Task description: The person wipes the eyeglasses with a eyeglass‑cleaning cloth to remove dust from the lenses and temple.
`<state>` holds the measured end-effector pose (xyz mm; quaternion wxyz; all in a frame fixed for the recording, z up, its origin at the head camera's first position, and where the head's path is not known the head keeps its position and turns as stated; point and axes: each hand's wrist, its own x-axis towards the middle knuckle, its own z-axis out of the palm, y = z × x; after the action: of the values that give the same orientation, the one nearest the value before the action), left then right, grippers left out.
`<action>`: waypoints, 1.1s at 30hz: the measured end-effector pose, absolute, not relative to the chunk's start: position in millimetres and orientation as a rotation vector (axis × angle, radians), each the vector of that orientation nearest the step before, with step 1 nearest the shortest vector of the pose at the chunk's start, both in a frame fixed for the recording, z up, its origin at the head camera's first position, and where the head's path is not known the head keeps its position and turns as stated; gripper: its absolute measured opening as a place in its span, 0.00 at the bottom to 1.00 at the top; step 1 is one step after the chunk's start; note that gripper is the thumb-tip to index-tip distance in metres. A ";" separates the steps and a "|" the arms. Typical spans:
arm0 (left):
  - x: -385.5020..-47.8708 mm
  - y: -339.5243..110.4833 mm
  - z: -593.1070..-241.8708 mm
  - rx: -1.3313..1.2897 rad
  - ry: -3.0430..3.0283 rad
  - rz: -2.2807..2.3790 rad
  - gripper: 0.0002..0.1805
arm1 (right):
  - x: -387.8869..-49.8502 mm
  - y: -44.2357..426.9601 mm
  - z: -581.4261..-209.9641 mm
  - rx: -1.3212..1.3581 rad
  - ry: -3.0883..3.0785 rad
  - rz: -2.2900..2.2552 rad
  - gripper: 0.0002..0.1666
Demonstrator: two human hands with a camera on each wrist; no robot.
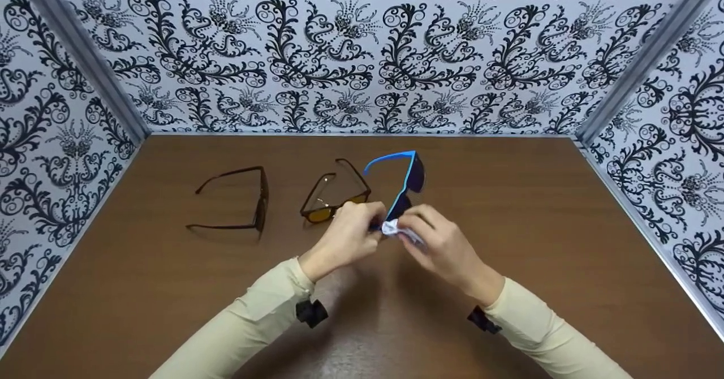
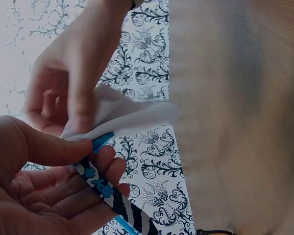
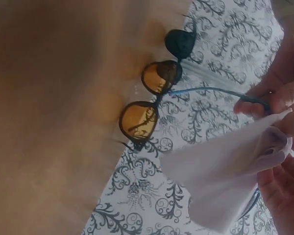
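- If you tug the white fabric cloth (image 1: 390, 228) too hard, you could twist the blue-framed, dark-lensed sunglasses (image 1: 417, 175).
- Your left hand (image 1: 349, 229) pinches their black-and-white striped temple (image 2: 112, 197); your right hand (image 1: 442, 244) grips the cloth.
- They stretch toward two o'clock from your left hand, eleven from your right.

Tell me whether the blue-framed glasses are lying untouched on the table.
No, the left wrist view shows the left hand gripping their patterned temple.
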<state>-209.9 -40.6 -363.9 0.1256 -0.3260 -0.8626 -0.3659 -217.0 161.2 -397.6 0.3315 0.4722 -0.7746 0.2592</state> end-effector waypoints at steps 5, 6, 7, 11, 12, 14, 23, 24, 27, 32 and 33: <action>-208.7 -47.6 -357.6 -0.961 -2.627 -1.160 0.08 | -216.6 166.6 -397.5 1.184 -2.088 0.716 0.18; -208.0 -48.5 -356.5 -0.967 -2.651 -1.167 0.08 | -217.0 167.1 -396.3 1.151 -2.104 0.738 0.17; -207.3 -49.0 -355.6 -0.977 -2.671 -1.167 0.07 | -217.4 167.6 -394.9 1.118 -2.122 0.763 0.16; -203.7 -48.2 -353.7 -1.016 -2.720 -1.144 0.07 | -216.7 164.4 -388.1 1.016 -2.147 0.851 0.14; -202.7 -47.6 -353.7 -1.021 -2.723 -1.142 0.07 | -215.8 162.9 -386.8 1.008 -2.148 0.862 0.13; -201.4 -46.6 -354.5 -1.024 -2.717 -1.135 0.07 | -213.1 159.4 -385.0 1.020 -2.135 0.866 0.14; -201.5 -50.1 -359.4 -0.985 -2.662 -1.212 0.07 | -202.8 155.6 -399.0 1.257 -2.113 0.744 0.17; -201.6 -50.8 -359.5 -0.985 -2.660 -1.224 0.08 | -202.2 157.1 -400.4 1.262 -2.121 0.739 0.18; -201.5 -52.3 -359.2 -1.001 -2.657 -1.262 0.07 | -203.1 162.5 -401.1 1.224 -2.143 0.761 0.17; -200.3 -52.0 -356.3 -1.028 -2.665 -1.266 0.06 | -209.3 168.4 -392.8 1.060 -2.172 0.864 0.14; -200.2 -51.3 -355.9 -1.039 -2.666 -1.251 0.06 | -210.2 168.2 -390.4 1.036 -2.170 0.877 0.13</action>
<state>-200.2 -51.3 -355.9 0.0093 -0.3326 -0.8538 -0.4005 -210.2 168.2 -390.4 0.2869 0.3878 -0.8122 0.3281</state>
